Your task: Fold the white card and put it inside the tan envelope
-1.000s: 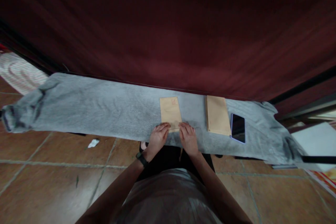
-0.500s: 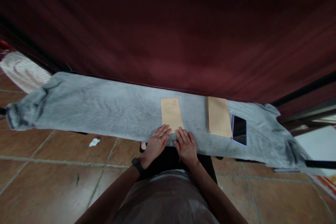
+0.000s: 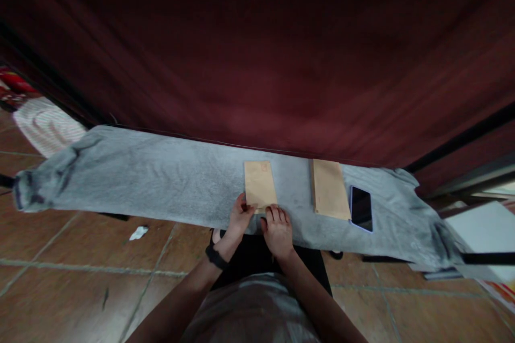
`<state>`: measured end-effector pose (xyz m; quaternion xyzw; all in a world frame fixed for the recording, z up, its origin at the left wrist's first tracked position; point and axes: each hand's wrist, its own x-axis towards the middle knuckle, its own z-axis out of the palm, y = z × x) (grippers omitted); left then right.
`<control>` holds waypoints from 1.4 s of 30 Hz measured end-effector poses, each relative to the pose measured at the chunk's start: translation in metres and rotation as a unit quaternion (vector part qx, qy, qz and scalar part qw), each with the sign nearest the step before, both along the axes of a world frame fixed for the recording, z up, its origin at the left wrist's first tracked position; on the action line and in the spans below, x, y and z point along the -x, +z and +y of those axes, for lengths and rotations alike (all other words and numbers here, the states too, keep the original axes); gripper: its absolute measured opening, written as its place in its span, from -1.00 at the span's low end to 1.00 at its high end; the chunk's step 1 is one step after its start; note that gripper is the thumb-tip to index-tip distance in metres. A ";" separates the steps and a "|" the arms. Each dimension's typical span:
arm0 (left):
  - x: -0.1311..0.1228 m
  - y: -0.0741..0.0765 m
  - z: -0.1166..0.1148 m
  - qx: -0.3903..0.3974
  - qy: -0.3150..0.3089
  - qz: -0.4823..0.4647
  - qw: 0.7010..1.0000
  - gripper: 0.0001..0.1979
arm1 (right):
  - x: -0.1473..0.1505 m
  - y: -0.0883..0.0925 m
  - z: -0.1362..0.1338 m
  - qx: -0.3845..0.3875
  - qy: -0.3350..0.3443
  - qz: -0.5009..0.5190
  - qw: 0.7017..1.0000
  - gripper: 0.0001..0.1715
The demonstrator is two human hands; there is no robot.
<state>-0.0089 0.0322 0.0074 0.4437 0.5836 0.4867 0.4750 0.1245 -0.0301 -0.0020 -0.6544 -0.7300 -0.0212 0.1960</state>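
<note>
A tan paper envelope point(image 3: 259, 185) with a small reddish mark near its top right corner lies flat on the grey cloth in front of me. My left hand point(image 3: 240, 220) is closed at its lower left corner, thumb on top and the other fingers along the side edge. Bent fingers of my right hand point(image 3: 278, 231) grip the lower right edge, with the thumb tucked in toward the middle. A narrow folded strip shows along the near edge between the hands. What the undersides of my fingers touch is hidden.
A stack of tan envelopes point(image 3: 331, 188) lies to the right, beside a phone point(image 3: 361, 209) in a pale purple case. The grey cloth point(image 3: 161, 177) covers a long narrow surface before a dark red curtain point(image 3: 257, 75). White scrap point(image 3: 139, 233) lies on the tiled floor.
My hands went from lying flat on the envelope's near edge to bent fingers around it. The left hand shifted to the left corner. The whole view tilted slightly.
</note>
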 end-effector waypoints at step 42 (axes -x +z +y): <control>-0.035 -0.018 0.039 -0.211 -0.273 0.520 0.781 -0.47 | -0.048 -0.026 -0.022 -0.062 0.032 -0.010 0.998 -0.44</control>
